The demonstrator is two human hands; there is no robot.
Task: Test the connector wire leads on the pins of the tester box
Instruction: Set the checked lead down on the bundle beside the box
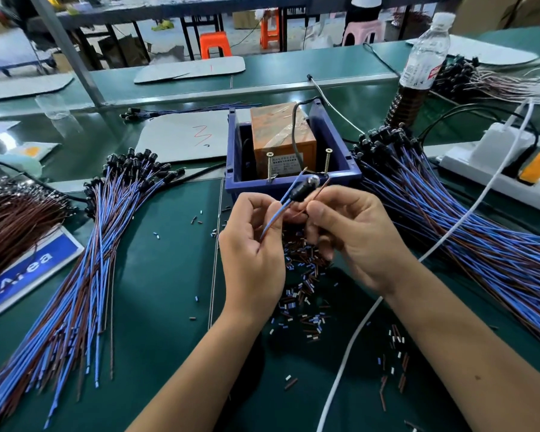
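Note:
An orange tester box point(282, 137) sits in a blue bin point(337, 145) at the middle of the green bench. Two screw pins point(269, 166) point(327, 160) stand up at the bin's near edge. Just in front of the pins, my left hand point(251, 241) pinches the blue lead point(273, 218) of a black connector point(303, 188). My right hand point(353, 232) pinches its brown lead point(320, 190). The bare tips of both leads point up toward the pins; whether they touch is unclear.
A pile of blue and brown connector wires point(85, 275) fans out at the left, another pile point(465, 232) at the right. Cut insulation bits point(303, 294) litter the mat. A power strip point(493, 169), a white cable point(356, 344) and a bottle point(421, 67) stand right.

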